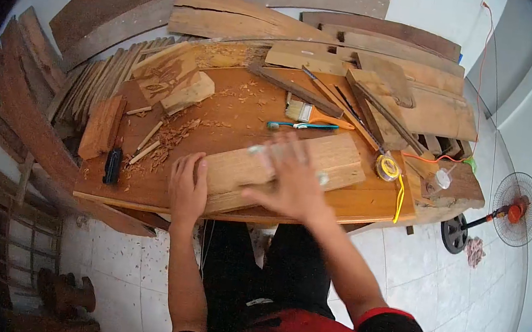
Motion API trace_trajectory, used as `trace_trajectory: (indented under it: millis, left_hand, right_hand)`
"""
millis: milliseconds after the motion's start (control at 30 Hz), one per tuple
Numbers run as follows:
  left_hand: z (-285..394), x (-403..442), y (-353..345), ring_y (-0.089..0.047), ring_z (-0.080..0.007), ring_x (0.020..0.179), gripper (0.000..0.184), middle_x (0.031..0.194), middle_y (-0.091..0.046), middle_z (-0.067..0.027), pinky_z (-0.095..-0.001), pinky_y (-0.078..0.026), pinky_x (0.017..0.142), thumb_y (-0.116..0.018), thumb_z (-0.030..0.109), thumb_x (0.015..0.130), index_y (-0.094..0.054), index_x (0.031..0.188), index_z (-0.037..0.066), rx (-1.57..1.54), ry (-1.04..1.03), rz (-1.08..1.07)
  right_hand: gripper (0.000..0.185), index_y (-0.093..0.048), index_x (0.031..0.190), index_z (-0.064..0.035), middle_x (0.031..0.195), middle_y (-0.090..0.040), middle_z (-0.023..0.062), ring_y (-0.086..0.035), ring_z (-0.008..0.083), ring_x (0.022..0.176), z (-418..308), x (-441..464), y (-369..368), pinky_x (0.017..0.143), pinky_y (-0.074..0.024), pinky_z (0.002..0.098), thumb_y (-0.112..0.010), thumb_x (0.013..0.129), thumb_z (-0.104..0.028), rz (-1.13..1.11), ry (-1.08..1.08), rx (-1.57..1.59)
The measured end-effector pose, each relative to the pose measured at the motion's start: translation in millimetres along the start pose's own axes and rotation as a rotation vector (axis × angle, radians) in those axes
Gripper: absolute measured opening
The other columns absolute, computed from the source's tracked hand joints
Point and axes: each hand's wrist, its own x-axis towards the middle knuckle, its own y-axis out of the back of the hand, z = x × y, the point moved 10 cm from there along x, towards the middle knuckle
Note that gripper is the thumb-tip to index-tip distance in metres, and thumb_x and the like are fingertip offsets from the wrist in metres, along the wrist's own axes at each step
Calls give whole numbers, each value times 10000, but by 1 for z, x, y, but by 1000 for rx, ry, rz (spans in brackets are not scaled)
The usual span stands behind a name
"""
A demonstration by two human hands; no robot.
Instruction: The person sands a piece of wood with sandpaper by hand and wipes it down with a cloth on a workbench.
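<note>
A thick pale wooden block (339, 156) lies slantwise across the front of the wooden table. My left hand (189, 187) grips its left end, fingers over the top edge. Over the block's middle is my right hand (289, 178), smeared by motion, pressing on a small object largely hidden beneath it. Whitish-green bits of that object (323, 178) show on either side of the hand; its kind I cannot make out. Just behind the block lie a blue toothbrush (303, 126) and a paintbrush with an orange handle (324, 117).
Wood shavings (174, 134) and thin sticks are scattered at left, near a black-handled tool (112, 165) and a reddish wood block (102, 126). A yellow tape measure (386, 168) sits at right. Boards (256, 20) lean behind the table. A fan (517, 209) stands on the floor.
</note>
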Motion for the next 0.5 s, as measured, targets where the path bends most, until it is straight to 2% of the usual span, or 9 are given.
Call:
trace_trajectory:
  millis: [100, 167, 267, 400, 500]
  left_hand:
    - [-2, 0, -3, -535, -382, 1269, 368, 1294, -656, -174, -500, -394, 1111, -514, 314, 1075, -667, 1247, 28, -38, 7, -12]
    - [-5, 0, -2, -527, -385, 1284, 368, 1299, -654, -179, -500, -389, 1123, -525, 315, 1072, -668, 1252, 27, -60, -16, 4]
    - [-1, -2, -1, -517, -376, 1296, 350, 1279, -653, -172, -474, -382, 1134, -516, 303, 1082, -666, 1245, 33, -6, -56, 16]
    - [4, -2, 1, -508, -378, 1314, 354, 1306, -645, -174, -483, -379, 1143, -534, 309, 1072, -660, 1258, 36, -18, 3, -6]
    - [2, -4, 0, -513, -387, 1310, 355, 1306, -652, -181, -495, -375, 1150, -546, 307, 1065, -667, 1259, 35, -17, 19, 8]
  right_hand:
    - [1097, -446, 1563, -45, 1640, -361, 241, -238, 405, 1569, -62, -8, -7, 1289, -79, 565, -533, 839, -864, -30, 205, 116]
    - [1083, -441, 1567, -54, 1641, -352, 250, -247, 409, 1565, -66, -15, -5, 1285, -103, 575, -574, 836, -843, -45, 286, 171]
    - [1067, -486, 1532, -29, 1663, -334, 217, -243, 383, 1571, -8, -21, 10, 1295, -75, 561, -521, 856, -854, -70, 186, 87]
    - [1063, -489, 1529, -15, 1655, -339, 242, -245, 394, 1572, 92, -30, 34, 1286, -78, 576, -504, 871, -850, -48, -71, -44]
    - [1075, -476, 1538, -14, 1645, -351, 257, -254, 406, 1567, 105, -27, 31, 1282, -77, 585, -488, 872, -858, -2, -169, -178]
